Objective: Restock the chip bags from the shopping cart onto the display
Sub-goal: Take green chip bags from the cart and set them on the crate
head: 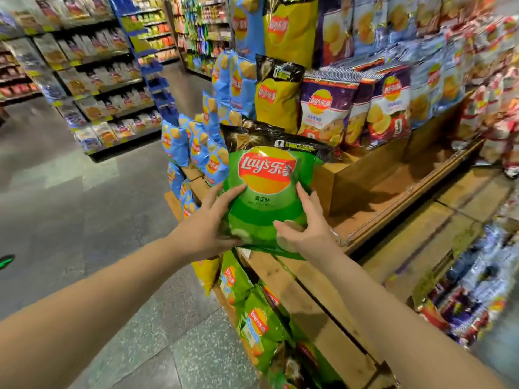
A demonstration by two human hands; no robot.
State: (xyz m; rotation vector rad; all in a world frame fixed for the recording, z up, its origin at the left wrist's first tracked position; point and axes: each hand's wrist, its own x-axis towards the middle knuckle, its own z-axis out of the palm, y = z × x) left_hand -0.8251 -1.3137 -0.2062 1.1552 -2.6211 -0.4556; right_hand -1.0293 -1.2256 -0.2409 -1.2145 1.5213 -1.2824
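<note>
A green chip bag with a black top is held upright over the front corner of the wooden display. My left hand grips its lower left edge, fingers spread across the front. My right hand holds its lower right side, thumb on the front. Behind it stand a yellow chip bag and purple chip bags on the display's upper step. The shopping cart is out of view.
Blue chip bags hang down the display's left corner. More green bags fill the low tier at the bottom. A grocery shelf lines the far side of the grey floor aisle. Packed bags crowd the right edge.
</note>
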